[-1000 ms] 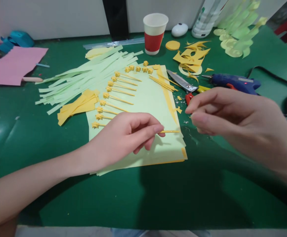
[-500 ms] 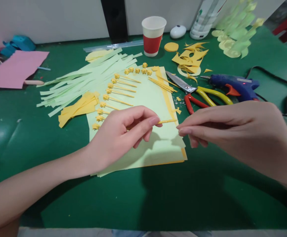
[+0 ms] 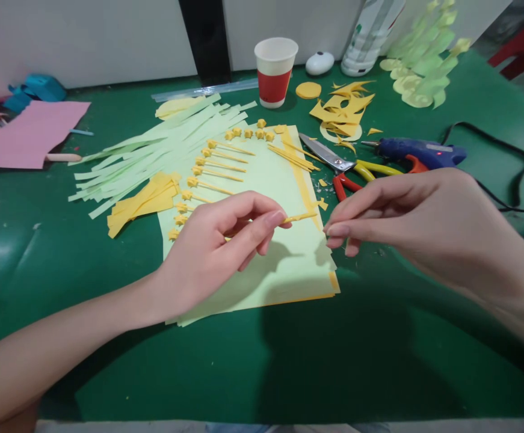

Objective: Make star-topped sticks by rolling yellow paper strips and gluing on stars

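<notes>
Left hand [image 3: 225,240] pinching stick [image 3: 301,217], right [image 3: 424,219] perhaps half-closed

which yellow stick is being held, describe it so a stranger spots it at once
On the green table, find the pale green paper. Above it, a thin yellow stick pokes from the left hand toward the right hand. It alone is pinched; the other yellow sticks lie on the paper.

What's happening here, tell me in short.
The person's left hand pinches a thin yellow stick above green paper. The right hand is close to the stick's free end, apart from it. Knob-topped yellow sticks lie in a row on the paper. Scissors and a glue gun lie beyond the right hand.
</notes>
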A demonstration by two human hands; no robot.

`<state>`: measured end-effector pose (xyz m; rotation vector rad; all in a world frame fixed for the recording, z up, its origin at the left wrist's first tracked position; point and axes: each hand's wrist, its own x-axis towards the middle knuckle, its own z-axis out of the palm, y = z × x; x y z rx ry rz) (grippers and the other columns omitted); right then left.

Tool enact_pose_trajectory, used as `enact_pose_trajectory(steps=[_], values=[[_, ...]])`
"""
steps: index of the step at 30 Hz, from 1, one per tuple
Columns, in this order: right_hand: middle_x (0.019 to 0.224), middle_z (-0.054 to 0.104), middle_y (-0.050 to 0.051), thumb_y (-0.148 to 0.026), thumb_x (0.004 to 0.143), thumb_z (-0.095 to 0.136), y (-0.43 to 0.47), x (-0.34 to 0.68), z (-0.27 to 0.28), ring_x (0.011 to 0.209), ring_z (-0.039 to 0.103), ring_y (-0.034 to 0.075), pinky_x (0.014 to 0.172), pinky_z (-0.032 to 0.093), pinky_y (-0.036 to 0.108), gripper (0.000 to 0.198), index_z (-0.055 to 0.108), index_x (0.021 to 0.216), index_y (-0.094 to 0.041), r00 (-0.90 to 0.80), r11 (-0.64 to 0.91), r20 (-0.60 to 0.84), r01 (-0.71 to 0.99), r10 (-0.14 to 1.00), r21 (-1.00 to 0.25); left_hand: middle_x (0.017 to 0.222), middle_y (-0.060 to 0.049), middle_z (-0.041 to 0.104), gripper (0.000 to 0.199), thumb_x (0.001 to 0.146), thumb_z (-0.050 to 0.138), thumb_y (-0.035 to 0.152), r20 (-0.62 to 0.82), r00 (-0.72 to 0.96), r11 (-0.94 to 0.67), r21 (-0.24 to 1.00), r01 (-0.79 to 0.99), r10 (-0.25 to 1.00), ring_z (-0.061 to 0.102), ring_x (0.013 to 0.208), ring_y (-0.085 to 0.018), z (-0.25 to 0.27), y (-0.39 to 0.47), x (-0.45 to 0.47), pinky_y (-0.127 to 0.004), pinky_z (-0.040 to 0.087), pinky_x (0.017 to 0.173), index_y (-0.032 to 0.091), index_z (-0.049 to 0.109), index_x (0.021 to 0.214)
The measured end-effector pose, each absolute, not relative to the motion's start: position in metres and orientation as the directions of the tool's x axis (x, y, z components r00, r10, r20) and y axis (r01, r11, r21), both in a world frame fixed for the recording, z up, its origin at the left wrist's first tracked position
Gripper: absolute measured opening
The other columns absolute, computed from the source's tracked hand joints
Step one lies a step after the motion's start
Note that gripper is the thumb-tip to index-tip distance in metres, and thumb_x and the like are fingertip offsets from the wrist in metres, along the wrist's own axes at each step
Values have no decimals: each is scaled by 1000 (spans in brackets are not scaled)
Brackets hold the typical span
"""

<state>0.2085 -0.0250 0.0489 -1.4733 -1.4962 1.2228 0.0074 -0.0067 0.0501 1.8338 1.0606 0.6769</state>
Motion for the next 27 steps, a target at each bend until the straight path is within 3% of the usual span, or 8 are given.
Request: enact_pose_trajectory(steps=[5, 9, 12, 16, 19, 23, 27], values=[[52, 62, -1, -25, 68, 69, -21, 208, 46, 41, 52, 6, 41, 44, 16, 16, 63, 56, -18, -103, -65, -99, 293, 990, -954, 52, 6, 48, 18, 85, 47, 24, 7, 485, -219, 898, 382, 875, 42, 38, -4, 50, -8, 9, -15, 35, 38, 17, 54, 70], [65, 66, 2, -32, 79, 59, -18, 208, 42, 53, 60, 9, 43, 48, 16, 19, 68, 70, -18, -178, -107, -137, 172, 974, -979, 54, 6, 49, 19, 86, 47, 24, -31, 500, -188, 905, 382, 866, 43, 39, -4, 49, -7, 8, -14, 35, 39, 17, 53, 69], [66, 67, 3, -32, 75, 64, -17, 210, 40, 58, 62, 10, 45, 48, 16, 16, 68, 71, -17, -201, -141, -171, 154, 965, -978, 53, 7, 49, 19, 85, 47, 23, -31, 501, -184, 909, 375, 865, 42, 39, -3, 49, -6, 8, -14, 34, 39, 17, 53, 69], [51, 61, -2, -24, 64, 73, -17, 212, 40, 43, 52, 5, 39, 41, 15, 17, 60, 57, -15, -135, -111, -146, 239, 980, -965, 53, 7, 49, 20, 86, 47, 24, -29, 505, -188, 909, 372, 863, 42, 39, -3, 50, -6, 8, -14, 34, 39, 17, 53, 68], [50, 60, -3, -25, 65, 72, -16, 212, 40, 40, 49, 4, 37, 38, 15, 19, 58, 56, -16, -111, -73, -113, 312, 987, -947, 52, 7, 48, 20, 86, 47, 24, -36, 507, -186, 906, 379, 861, 42, 39, -4, 51, -7, 8, -15, 35, 39, 17, 54, 68], [71, 69, 2, -27, 74, 65, -14, 212, 37, 63, 64, 12, 53, 52, 21, 9, 68, 75, -19, -139, -112, -143, 214, 980, -970, 53, 6, 49, 20, 86, 48, 25, -46, 510, -184, 902, 391, 859, 42, 39, -4, 50, -7, 8, -15, 36, 41, 17, 54, 69], [85, 70, 3, -23, 74, 64, -12, 212, 36, 76, 67, 15, 65, 57, 25, 16, 68, 89, -19, -154, -177, -198, 143, 968, -974, 53, 6, 49, 20, 86, 47, 24, -36, 510, -194, 899, 392, 860, 42, 39, -4, 51, -7, 8, -15, 36, 40, 17, 55, 69]])
